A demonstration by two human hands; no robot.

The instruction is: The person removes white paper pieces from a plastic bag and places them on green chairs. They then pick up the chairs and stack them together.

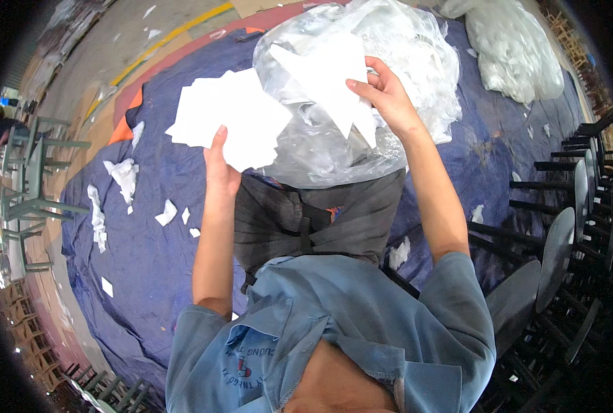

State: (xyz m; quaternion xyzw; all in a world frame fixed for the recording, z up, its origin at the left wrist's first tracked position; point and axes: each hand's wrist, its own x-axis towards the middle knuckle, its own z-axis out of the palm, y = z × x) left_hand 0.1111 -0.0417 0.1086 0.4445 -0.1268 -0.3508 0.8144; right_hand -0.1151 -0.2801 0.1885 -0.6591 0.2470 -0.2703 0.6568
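My left hand [222,165] grips a fanned stack of white sheets [227,117], thumb on top and the other fingers hidden beneath. In my right hand [387,96] is a pointed, irregular white sheet piece [330,76], pinched at its right edge; whether it is one layer or several I cannot tell. That piece is held over a large clear plastic bag [416,62] full of pale scraps, which lies in front of my knees. A gap separates the stack from the piece, and the stack's right side overlaps the bag's left edge.
Underneath lies a blue tarp [162,275] strewn with white scraps [123,177]. Another filled plastic bag [516,55] sits at the far right. Dark stools or chairs [554,258] crowd the right side. Green-grey wooden frames [35,182] stand at left, and a yellow floor line [172,38] runs beyond the tarp.
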